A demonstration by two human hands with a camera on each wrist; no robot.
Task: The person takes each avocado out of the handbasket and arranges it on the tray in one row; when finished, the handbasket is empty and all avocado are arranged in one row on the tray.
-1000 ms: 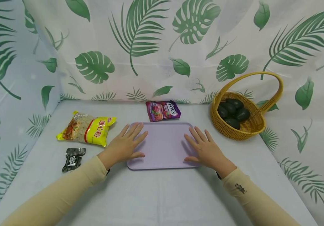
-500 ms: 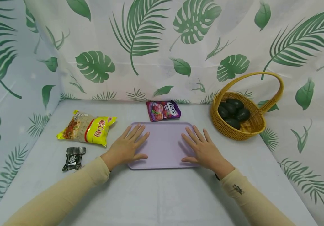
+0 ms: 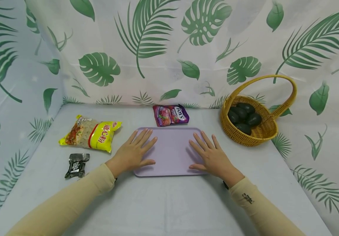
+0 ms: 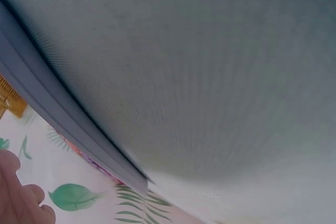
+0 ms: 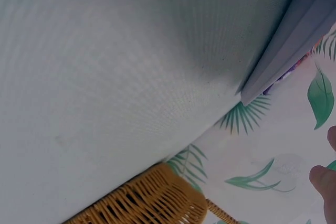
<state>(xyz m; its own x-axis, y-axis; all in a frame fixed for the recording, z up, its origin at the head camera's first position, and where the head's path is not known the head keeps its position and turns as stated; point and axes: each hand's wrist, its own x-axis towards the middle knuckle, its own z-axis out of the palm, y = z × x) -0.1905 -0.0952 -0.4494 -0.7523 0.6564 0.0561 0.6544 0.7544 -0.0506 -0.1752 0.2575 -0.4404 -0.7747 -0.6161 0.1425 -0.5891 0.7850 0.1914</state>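
A flat lilac tray (image 3: pixel 172 154) lies in the middle of the white table. Over its left end my left hand (image 3: pixel 132 154) is spread, palm down, fingers straight and thumb pointing inward. My right hand (image 3: pixel 212 155) mirrors it over the right end, fingers fanned out. Neither hand holds anything. In the left wrist view the tray's side wall (image 4: pixel 63 103) runs diagonally, with fingertips (image 4: pixel 23 198) at the lower left. The right wrist view shows the opposite wall (image 5: pixel 294 40) and fingertips (image 5: pixel 323 182) at the right edge.
Left of the tray lie a yellow pasta bag (image 3: pixel 91 133) and a small black packet (image 3: pixel 77 165). Behind it is a purple FOX'S candy bag (image 3: pixel 170 115). A wicker basket (image 3: pixel 249 140) with several dark green avocados (image 3: pixel 243 114) stands at the right. A leaf-print curtain (image 3: pixel 157 82) backs the table.
Both hands have shifted slightly inward over the tray, the left to the right and the right to the left. The other things stay put.
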